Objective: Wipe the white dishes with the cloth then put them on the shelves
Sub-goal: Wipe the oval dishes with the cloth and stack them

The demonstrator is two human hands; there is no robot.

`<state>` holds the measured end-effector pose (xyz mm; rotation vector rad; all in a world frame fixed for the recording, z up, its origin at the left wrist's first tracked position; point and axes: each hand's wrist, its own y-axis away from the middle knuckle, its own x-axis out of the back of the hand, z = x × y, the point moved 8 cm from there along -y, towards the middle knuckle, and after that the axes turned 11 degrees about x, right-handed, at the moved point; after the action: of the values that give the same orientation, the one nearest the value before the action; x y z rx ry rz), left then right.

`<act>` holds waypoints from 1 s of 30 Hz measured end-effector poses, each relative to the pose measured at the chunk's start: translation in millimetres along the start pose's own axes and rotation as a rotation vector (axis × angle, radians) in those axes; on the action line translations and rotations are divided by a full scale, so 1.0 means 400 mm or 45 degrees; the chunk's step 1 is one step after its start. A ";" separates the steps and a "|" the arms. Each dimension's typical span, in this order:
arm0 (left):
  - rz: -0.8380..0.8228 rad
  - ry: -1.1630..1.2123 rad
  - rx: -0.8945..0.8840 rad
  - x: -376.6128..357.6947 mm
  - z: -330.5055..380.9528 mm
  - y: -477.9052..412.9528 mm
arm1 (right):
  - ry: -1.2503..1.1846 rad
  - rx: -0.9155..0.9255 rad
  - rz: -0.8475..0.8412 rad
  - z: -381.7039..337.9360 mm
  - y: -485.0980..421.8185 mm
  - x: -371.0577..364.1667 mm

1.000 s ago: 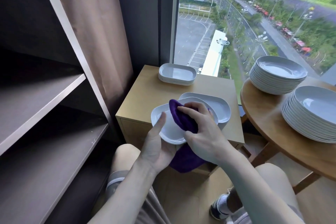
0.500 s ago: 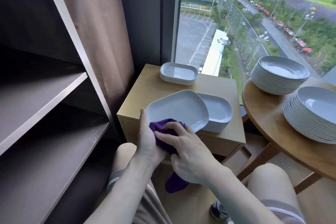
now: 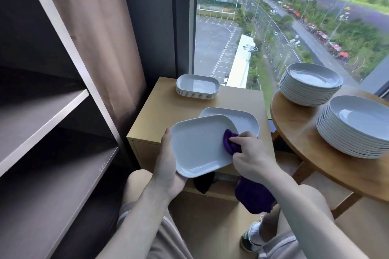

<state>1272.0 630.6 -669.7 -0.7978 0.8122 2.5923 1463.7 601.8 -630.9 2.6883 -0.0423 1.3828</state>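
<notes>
My left hand (image 3: 168,166) grips the left edge of a white rectangular dish (image 3: 199,147), held tilted in front of the small wooden cabinet (image 3: 155,120). My right hand (image 3: 250,157) holds a purple cloth (image 3: 229,143) bunched against the dish's right side, and the cloth's tail (image 3: 252,197) hangs below my wrist. A stack of like dishes (image 3: 242,121) sits on the cabinet just behind. Another stack (image 3: 197,86) stands at the cabinet's far edge. The grey shelves (image 3: 42,115) are at the left.
A round wooden table (image 3: 299,153) at the right carries two tall stacks of round white plates (image 3: 311,83) (image 3: 357,124). A brown curtain (image 3: 101,33) hangs beside the shelf unit. The window is behind the cabinet. My knees are below the dish.
The cloth has travelled from the dish's near-left edge to its right side. The dish has turned a little in my left hand, which still holds its left edge.
</notes>
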 end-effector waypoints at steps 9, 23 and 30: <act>-0.115 -0.083 0.034 -0.057 -0.064 -0.004 | -0.427 -0.026 0.181 -0.112 -0.008 0.002; 0.155 0.237 0.017 0.049 0.015 -0.024 | 0.380 0.627 -0.239 -0.256 0.111 -0.149; 0.117 0.184 -0.044 0.067 0.037 -0.022 | 0.403 0.356 -0.097 -0.164 0.054 -0.090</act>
<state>1248.4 649.6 -679.0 -0.9895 0.8655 2.6603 1388.1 586.8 -620.3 2.6036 0.2989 1.8942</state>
